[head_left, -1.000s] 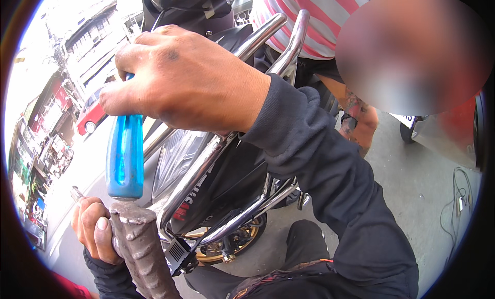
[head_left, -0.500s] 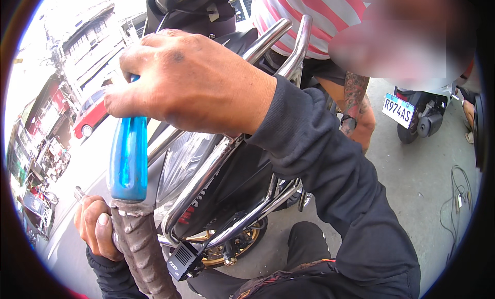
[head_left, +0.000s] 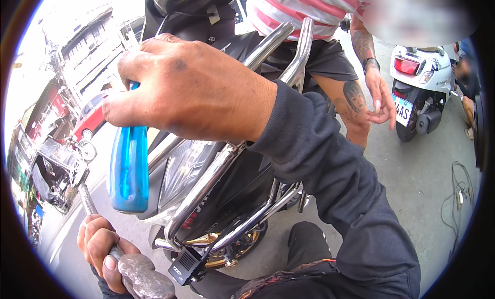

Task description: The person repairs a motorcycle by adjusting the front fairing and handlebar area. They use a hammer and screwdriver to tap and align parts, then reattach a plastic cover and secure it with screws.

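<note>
My right hand [head_left: 196,87] is closed around the upper end of a tool with a translucent blue handle [head_left: 129,170], which looks like a screwdriver. Its shaft is hidden behind my fingers, and the butt of the handle points down toward me. At lower left my left hand [head_left: 100,247] grips the metal rod of a hammer [head_left: 147,278]. The rough grey head sits below the blue butt, apart from it. Directly behind my right hand stands a motorcycle with a chrome crash bar [head_left: 201,188], a clear headlight [head_left: 183,167] and a black fairing [head_left: 227,196].
A small black box lamp [head_left: 186,263] is fixed low on the bar. Beyond the motorcycle stands a person in a striped shirt [head_left: 309,13]. A white scooter [head_left: 423,72] is parked at right, with a cable [head_left: 456,196] on the ground. A red car [head_left: 93,116] stands across the street.
The hammer has moved down and away from the blue handle's butt with my left hand; my right hand stays nearly in place. The person behind has shifted, and an arm now hangs in view.
</note>
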Demonstrator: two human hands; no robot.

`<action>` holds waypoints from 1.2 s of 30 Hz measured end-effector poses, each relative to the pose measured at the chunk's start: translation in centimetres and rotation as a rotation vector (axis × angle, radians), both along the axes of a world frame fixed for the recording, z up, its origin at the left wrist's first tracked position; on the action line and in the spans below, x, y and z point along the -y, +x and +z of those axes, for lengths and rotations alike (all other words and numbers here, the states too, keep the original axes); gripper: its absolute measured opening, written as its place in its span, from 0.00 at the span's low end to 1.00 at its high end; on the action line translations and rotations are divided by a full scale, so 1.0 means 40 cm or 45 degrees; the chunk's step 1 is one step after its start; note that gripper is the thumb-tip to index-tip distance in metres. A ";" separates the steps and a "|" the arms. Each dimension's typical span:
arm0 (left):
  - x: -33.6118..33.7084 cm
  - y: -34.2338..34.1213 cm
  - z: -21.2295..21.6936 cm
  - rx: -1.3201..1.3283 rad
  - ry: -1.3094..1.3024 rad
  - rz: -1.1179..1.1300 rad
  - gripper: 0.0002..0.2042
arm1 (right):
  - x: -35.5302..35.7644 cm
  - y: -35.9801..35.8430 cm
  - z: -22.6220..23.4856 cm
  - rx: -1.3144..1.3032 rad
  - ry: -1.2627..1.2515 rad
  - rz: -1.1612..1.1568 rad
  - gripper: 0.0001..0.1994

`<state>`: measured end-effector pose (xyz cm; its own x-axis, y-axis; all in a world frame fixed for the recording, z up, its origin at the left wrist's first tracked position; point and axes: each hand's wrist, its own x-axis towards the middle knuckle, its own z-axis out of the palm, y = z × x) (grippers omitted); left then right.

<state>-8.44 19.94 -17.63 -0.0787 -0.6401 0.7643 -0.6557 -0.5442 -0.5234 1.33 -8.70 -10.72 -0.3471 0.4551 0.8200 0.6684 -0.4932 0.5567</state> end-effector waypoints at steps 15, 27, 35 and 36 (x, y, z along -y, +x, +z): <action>-0.008 -0.021 0.003 -0.169 0.073 0.250 0.13 | -0.008 -0.001 0.003 0.113 0.039 -0.093 0.07; -0.009 -0.017 0.016 -0.141 0.162 0.140 0.23 | 0.001 -0.013 0.007 0.031 -0.057 -0.151 0.07; -0.012 -0.006 0.034 -0.036 0.188 0.154 0.26 | 0.000 -0.028 0.012 0.016 -0.091 -0.237 0.12; -0.015 -0.013 0.034 -0.110 0.222 0.119 0.28 | 0.001 -0.030 0.013 0.018 -0.089 -0.226 0.12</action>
<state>-8.97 20.52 -16.27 0.0480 -0.7645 0.6429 -0.6530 -0.5110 -0.5590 0.14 -8.72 -10.21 -0.2677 0.5662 0.7796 0.5661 -0.5624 0.6028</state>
